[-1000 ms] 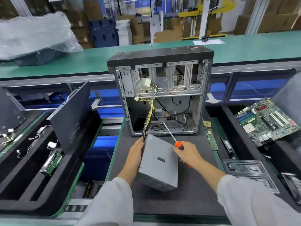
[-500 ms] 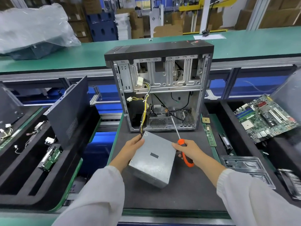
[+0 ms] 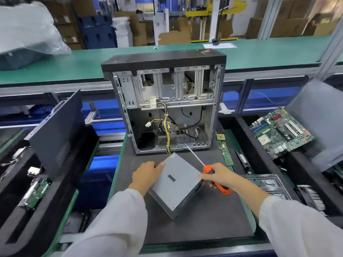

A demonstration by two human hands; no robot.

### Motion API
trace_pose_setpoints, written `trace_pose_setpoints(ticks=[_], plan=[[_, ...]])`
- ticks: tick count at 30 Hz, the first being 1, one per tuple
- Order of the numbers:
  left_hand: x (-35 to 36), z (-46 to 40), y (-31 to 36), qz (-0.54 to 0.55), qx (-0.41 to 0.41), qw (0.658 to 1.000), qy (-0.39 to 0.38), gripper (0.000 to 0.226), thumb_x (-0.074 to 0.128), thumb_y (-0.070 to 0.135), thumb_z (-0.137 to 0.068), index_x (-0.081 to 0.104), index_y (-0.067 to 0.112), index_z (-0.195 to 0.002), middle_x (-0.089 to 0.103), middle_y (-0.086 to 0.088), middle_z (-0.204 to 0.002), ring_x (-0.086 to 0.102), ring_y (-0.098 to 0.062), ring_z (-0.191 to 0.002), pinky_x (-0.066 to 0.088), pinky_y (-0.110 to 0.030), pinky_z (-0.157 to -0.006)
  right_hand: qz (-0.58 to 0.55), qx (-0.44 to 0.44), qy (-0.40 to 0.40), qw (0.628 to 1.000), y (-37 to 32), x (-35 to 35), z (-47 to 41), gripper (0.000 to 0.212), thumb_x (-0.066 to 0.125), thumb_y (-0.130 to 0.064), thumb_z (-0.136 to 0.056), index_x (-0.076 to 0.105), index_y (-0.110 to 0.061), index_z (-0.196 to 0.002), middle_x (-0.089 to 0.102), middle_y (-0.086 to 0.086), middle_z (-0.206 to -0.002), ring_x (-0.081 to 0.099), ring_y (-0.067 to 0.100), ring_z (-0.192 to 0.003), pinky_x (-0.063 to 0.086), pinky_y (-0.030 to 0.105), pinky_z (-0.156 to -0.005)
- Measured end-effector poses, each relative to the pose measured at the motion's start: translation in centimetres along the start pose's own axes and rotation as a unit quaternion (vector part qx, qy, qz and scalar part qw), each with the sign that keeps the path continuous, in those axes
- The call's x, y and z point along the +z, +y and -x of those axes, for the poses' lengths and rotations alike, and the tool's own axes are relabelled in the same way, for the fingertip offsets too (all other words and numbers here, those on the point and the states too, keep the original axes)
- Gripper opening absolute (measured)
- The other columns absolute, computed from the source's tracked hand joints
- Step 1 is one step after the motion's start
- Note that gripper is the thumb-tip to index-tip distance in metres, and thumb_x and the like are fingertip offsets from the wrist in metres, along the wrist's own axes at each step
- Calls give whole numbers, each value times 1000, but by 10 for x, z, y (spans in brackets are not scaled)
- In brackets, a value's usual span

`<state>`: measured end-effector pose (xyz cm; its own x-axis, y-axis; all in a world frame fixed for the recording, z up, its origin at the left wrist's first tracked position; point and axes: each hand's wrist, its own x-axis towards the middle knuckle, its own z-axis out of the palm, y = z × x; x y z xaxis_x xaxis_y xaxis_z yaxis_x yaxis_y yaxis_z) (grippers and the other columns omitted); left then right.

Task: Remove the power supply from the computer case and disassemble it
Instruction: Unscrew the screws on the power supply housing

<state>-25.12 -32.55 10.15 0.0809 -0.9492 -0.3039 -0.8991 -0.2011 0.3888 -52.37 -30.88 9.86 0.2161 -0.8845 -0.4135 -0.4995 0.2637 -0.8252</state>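
Note:
The grey metal power supply point(image 3: 175, 184) lies on the dark mat in front of the open computer case point(image 3: 163, 102), turned diagonally. Its yellow and black cable bundle point(image 3: 168, 138) still runs from its far corner up into the case. My left hand point(image 3: 145, 174) grips the box's left edge. My right hand point(image 3: 218, 176) holds an orange-handled screwdriver point(image 3: 208, 170) against the box's right edge, with the shaft pointing up toward the case opening.
A dark side panel point(image 3: 57, 130) leans at the left above a tray of small boards. A motherboard point(image 3: 280, 131) rests at the right. RAM sticks point(image 3: 225, 152) and a plastic tray point(image 3: 267, 184) lie right of the mat. A green conveyor point(image 3: 74, 65) runs behind the case.
The power supply has slid out further from the case and turned diagonally on the mat. Both hands moved with it, and the screwdriver shaft has swung more to the left.

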Motion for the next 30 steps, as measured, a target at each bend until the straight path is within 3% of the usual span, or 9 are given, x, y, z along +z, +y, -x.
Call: trace_pose_setpoints(ticks=[3, 7, 11, 14, 17, 22, 24, 28, 30], plan=[[3, 18, -16, 15, -100, 992, -75, 73, 29, 67, -95, 38, 9, -139, 47, -15, -142, 53, -35, -120, 47, -42, -95, 47, 7, -32, 998, -5, -7, -3, 25, 72, -35, -84, 69, -11, -84, 74, 12, -83, 61, 11, -54, 53, 25, -58], [1, 33, -20, 141, -153, 971, -117, 58, 37, 57, -98, 34, 5, -124, 59, -19, -116, 69, -34, -68, 53, -29, -50, 85, 14, -59, 995, -15, -15, -7, 30, 76, -36, -80, 71, -7, -86, 75, 6, -79, 61, 8, -54, 53, 25, -58], [6, 24, -5, 123, -24, 992, 9, 28, 39, 34, -104, 37, 6, -97, 56, -24, -116, 57, -38, -93, 46, -35, -72, 115, 29, -95, 988, -18, -15, -3, 31, 79, -34, -78, 70, -5, -83, 75, 8, -76, 61, 10, -57, 52, 22, -61], [10, 16, 0, 85, 37, 996, 3, 31, 35, 32, -106, 42, 7, -122, 56, -26, -122, 55, -41, -108, 47, -41, -86, 133, 29, -131, 982, -15, -13, 6, 24, 77, -29, -80, 68, -7, -76, 74, 11, -76, 63, 11, -58, 50, 19, -61], [10, 7, 10, 68, 103, 992, -14, 47, 33, 28, -107, 26, 16, -152, 53, -20, -135, 51, -37, -121, 43, -39, -93, 154, 39, -185, 970, -15, -11, 16, 22, 73, -25, -84, 66, -6, -76, 74, 12, -76, 66, 14, -61, 52, 21, -65], [0, 9, 11, 95, 182, 978, 24, 61, 52, 15, -99, 25, 20, -154, 45, -7, -145, 45, -25, -131, 40, -37, -106, 285, 12, -103, 953, -38, -15, 32, 35, 61, -46, -89, 50, -18, -71, 65, 4, -62, 61, 19, -54, 43, 25, -59], [-11, 17, 11, 103, 290, 948, 82, 67, 61, 14, -92, 31, 24, -151, 38, 2, -150, 34, -17, -138, 30, -34, -113, 338, -2, -79, 938, -57, -16, 35, 34, 55, -45, -92, 46, -15, -78, 63, 7, -65, 63, 11, -50, 40, 24, -56], [-28, 21, 16, -35, 395, 914, 82, 38, 62, 35, -94, 58, 30, -132, 58, 13, -127, 47, -4, -122, 7, -39, -118, 370, -10, -89, 925, -103, -13, 40, 22, 54, -32, -90, 53, -10, -94, 62, -4, -51, 54, 8, -41, 41, 18, -46], [-31, 20, 14, 26, 386, 917, 99, 19, 63, 26, -94, 74, 19, -109, 68, 8, -96, 60, -11, -96, 29, -39, -110, 317, -47, -73, 944, -121, -16, 41, 25, 64, -33, -86, 60, -12, -99, 67, -5, -57, 59, 10, -47, 47, 20, -49]])
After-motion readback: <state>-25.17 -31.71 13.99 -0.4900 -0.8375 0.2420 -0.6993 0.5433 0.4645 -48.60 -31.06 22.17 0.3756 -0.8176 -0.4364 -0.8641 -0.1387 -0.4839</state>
